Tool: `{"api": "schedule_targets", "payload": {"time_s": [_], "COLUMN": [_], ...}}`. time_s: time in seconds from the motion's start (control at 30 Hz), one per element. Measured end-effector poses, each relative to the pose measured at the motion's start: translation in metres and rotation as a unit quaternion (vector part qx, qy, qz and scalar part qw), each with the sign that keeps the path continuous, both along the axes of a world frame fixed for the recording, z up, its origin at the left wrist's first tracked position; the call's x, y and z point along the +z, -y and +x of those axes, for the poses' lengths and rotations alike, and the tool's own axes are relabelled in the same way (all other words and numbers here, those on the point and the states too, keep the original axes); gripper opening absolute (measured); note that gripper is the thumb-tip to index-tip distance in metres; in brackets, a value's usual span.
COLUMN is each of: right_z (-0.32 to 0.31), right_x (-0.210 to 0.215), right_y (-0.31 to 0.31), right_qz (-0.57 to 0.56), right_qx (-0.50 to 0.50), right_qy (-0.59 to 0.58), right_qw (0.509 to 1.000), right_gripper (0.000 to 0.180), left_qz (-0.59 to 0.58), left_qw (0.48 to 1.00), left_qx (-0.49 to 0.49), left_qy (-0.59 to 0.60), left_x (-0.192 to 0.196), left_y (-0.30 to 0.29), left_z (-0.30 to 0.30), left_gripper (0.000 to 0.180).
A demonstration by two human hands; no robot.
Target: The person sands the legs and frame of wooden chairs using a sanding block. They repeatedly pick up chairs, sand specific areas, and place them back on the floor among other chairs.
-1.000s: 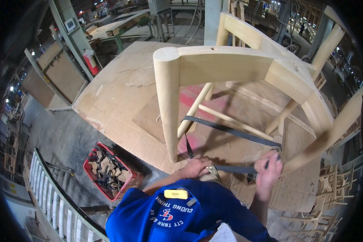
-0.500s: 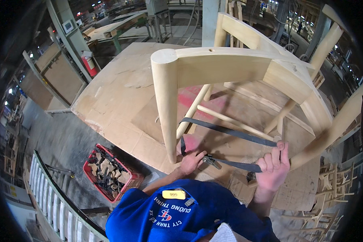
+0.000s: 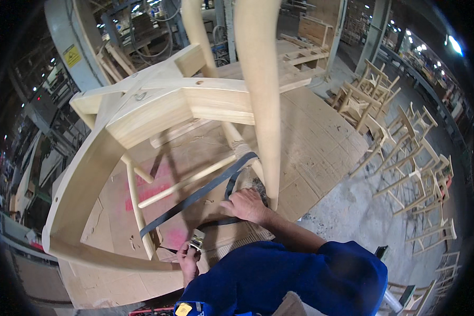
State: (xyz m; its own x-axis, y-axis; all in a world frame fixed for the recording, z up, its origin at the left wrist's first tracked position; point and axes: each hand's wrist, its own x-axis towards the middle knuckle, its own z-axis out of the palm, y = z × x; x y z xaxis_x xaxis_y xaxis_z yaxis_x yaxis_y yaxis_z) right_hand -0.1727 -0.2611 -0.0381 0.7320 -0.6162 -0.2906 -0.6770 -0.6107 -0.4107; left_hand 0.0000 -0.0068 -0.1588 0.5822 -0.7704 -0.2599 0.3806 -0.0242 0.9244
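Observation:
A pale wooden chair frame (image 3: 158, 113) stands with its legs up in the air on a cardboard-covered table. Around its lower rungs runs a dark webbing strap (image 3: 200, 194), stretched from the left side rung (image 3: 136, 203) to the right one. My left hand (image 3: 188, 262) is closed on a metal ratchet buckle (image 3: 196, 240) at the near side. Beside the near right leg (image 3: 266, 105), my right hand (image 3: 246, 204) has its fingers curled on the strap where it loops round the right rung; the fingertips are partly hidden.
Bare cardboard (image 3: 321, 142) covers the table right of the chair frame. Several unfinished wooden chairs (image 3: 411, 158) stand on the floor to the right. A grey machine column (image 3: 76, 47) rises at the back left, with loose timber (image 3: 116, 60) beside it.
The view has swung to the right. My right hand has moved from holding the strap out at the near right to the right rung. My left hand still has the buckle.

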Motion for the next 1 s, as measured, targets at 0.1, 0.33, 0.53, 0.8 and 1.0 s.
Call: {"api": "schedule_targets", "payload": {"time_s": [0.1, 0.33, 0.53, 0.8, 1.0], "right_z": [-0.005, 0.017, 0.030, 0.053, 0.054], "right_x": [0.007, -0.038, -0.064, -0.088, -0.102], "right_y": [-0.009, -0.048, -0.024, -0.018, -0.020], "right_qz": [0.166, 0.683, 0.377, 0.024, -0.023], "right_qx": [0.014, -0.089, -0.035, 0.019, 0.062], "right_qy": [0.064, 0.355, 0.438, 0.402, 0.397], "right_qw": [0.984, 0.632, 0.815, 0.915, 0.915], "right_gripper": [0.073, 0.053, 0.043, 0.043, 0.030], "left_qz": [-0.074, -0.099, -0.134, -0.094, -0.175], "left_qw": [0.997, 0.970, 0.990, 0.994, 0.982], "left_qx": [-0.009, -0.129, -0.051, 0.010, 0.064], "left_qy": [-0.030, 0.180, -0.005, 0.060, 0.038], "left_x": [0.017, 0.067, 0.058, 0.061, 0.063], "left_y": [0.021, 0.064, 0.073, 0.084, 0.085], "left_z": [-0.007, -0.038, -0.049, -0.050, -0.048], "left_gripper": [0.022, 0.018, 0.010, 0.019, 0.041]}}
